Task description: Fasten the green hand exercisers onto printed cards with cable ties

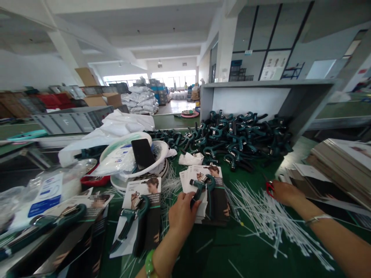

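My left hand (183,212) is closed round one handle of a dark green hand grip strengthener (213,195), which lies on a stack of printed backing cards (224,216). To the right, my right hand (286,193) is closed at a red-handled tool (269,189), seemingly scissors; its blades are hard to make out. Between my hands, white cable ties (266,218) lie spread on the green table. Left of my left hand, another grip strengthener (141,224) rests on its own printed card (155,210).
A heap of grip strengtheners (234,139) fills the back, before a grey bin (313,96). Stacked cards (333,154) stand at right. A black phone (143,153) lies on a white bowl (162,152) at left. More carded grips (52,231) lie front left.
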`<move>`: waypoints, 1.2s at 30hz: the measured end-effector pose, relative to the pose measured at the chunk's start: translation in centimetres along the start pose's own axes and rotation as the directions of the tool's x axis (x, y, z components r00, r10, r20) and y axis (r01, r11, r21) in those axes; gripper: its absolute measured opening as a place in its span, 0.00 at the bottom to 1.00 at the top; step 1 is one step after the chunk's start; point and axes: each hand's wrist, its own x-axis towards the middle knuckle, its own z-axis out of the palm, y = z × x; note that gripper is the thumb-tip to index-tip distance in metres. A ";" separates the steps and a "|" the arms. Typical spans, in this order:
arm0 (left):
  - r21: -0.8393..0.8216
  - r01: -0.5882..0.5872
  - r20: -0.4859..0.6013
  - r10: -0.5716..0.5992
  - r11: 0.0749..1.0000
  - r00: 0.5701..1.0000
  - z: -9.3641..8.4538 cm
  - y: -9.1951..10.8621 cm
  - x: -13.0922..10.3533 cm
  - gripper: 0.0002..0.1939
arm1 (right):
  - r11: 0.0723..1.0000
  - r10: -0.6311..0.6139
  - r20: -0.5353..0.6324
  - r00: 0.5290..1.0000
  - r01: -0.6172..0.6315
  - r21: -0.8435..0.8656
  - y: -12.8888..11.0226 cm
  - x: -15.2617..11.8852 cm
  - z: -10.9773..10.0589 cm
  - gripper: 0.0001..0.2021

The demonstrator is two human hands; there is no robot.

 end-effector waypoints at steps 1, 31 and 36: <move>-0.015 -0.015 0.001 0.015 1.000 1.000 -0.1 -0.1 0.0 0.17 | 1.000 0.000 0.006 1.000 -0.001 0.021 0.2 0.2 0.2 0.10; -0.529 -0.118 -0.049 0.108 0.840 0.993 2.1 0.5 3.1 0.08 | 0.626 -0.644 0.472 0.603 0.060 0.778 -14.1 -7.9 -3.0 0.24; -0.547 -0.123 -0.027 0.129 0.828 0.991 1.6 0.4 3.1 0.07 | 0.512 -0.716 0.425 0.554 0.003 0.859 -14.3 -6.9 -1.3 0.24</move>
